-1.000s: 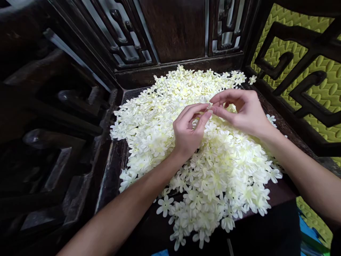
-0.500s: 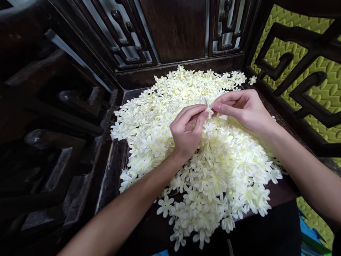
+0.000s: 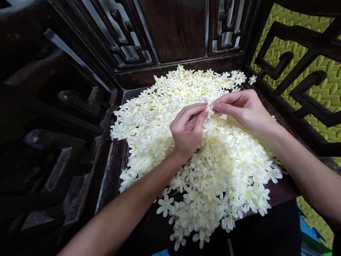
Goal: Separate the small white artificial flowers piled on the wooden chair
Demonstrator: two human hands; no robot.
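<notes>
Small cream fabric flower pinched between both hands' fingertips above the flower heap.

Dim dark wood surroundings, bright pale flowers (nearly overexposed), soft shadows, edges bowed by wide lens

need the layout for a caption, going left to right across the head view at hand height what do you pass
dark carved wooden frame → left edge of the pile of cream fabric flowers → left hand → single flower pinched between both hands' fingers → right hand → dark fretwork armrest → green quilted wall
</notes>
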